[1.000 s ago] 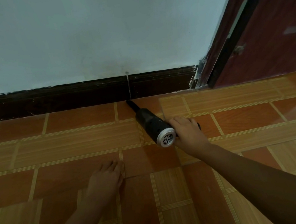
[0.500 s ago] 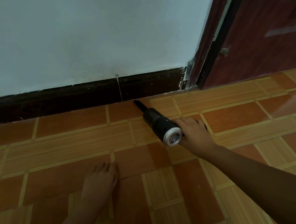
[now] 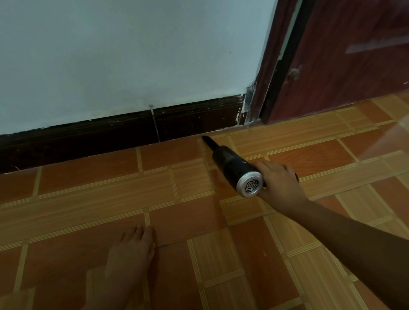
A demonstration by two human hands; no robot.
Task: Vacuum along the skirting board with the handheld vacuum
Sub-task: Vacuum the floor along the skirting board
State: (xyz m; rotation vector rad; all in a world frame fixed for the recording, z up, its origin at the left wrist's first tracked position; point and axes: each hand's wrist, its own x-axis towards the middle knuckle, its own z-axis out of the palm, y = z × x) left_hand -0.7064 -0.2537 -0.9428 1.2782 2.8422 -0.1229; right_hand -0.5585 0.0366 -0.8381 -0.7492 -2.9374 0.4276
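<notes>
My right hand [image 3: 278, 182] grips the handle of a black handheld vacuum [image 3: 231, 165] with a silver vented rear cap. Its narrow black nozzle points up and left, and the tip sits on the floor right at the foot of the dark brown skirting board [image 3: 89, 138], near the board's right end. My left hand [image 3: 130, 253] lies flat on the floor tiles with fingers straight, well to the left of the vacuum and nearer to me.
A pale wall [image 3: 103, 50] rises above the skirting board. A dark red door and frame [image 3: 353, 39] stand at the right, meeting the skirting at a corner with chipped white paint. Orange and tan patterned floor tiles [image 3: 241, 268] cover the ground.
The vacuum and my right hand have slid right along the skirting board, toward the door frame. My left hand has stayed planted on the floor.
</notes>
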